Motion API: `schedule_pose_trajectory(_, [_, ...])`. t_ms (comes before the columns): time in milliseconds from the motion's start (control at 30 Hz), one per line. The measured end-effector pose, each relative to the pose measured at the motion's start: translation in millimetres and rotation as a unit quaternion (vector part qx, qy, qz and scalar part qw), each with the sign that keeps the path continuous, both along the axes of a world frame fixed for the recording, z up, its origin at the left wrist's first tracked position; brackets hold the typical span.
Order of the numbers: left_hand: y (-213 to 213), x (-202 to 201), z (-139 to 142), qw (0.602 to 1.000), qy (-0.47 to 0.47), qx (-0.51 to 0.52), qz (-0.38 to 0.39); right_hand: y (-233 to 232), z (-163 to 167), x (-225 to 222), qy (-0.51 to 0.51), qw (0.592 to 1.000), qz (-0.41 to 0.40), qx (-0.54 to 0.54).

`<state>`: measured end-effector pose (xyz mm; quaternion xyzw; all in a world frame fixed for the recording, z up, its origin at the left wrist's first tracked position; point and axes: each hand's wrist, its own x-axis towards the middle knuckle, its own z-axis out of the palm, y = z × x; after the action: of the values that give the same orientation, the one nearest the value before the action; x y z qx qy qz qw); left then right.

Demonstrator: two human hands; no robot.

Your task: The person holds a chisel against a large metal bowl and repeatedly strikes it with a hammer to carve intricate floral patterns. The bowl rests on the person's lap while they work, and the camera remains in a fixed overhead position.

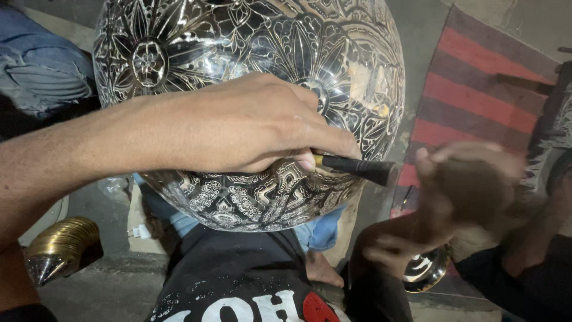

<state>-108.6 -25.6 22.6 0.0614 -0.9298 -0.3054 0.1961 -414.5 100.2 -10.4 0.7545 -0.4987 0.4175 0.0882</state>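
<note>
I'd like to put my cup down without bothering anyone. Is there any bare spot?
Bare grey floor lies between the engraved metal globe and the brass cone. The striped rug, upper right, is largely open. Around the left hand, chisel and blurred right hand it is crowded.

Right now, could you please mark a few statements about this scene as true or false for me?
1. The left hand holds a dark punch against the engraved metal globe. True.
2. The globe is plain and smooth. False: floral and geometric patterns cover it.
3. The right hand is sharp and at rest. False: it is blurred with motion, beside the punch's free end.
4. A red and dark striped rug lies at the right. True.
5. A ribbed brass cone lies at lower left. True.
6. The globe rests on a table. False: it sits over the person's lap.
</note>
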Motion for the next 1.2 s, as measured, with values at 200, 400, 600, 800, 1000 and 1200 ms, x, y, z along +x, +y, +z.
schedule_pose_trajectory(200, [29, 5, 0, 0.974, 0.114, 0.026, 0.197, -5, -2, 12, 0.059, 0.987, -0.082, 0.121])
schedule_pose_trajectory(400, [79, -1, -19, 0.916, 0.143, 0.036, 0.372, -33, 0, 3, 0.095, 0.982, -0.053, 0.151])
schedule_pose_trajectory(600, [95, -8, -9, 0.878, 0.154, 0.026, 0.453, -79, 43, 8, 0.260, 0.958, -0.017, 0.120])
schedule_pose_trajectory(800, [93, -10, -8, 0.874, 0.157, 0.034, 0.458, -110, 105, 20, 0.314, 0.939, 0.095, 0.104])
schedule_pose_trajectory(1000, [93, -8, -11, 0.877, 0.162, 0.019, 0.452, -111, 131, 33, 0.213, 0.933, 0.143, 0.253])
schedule_pose_trajectory(1200, [91, -8, -9, 0.879, 0.154, 0.028, 0.451, -112, 135, 29, 0.166, 0.931, 0.134, 0.296])
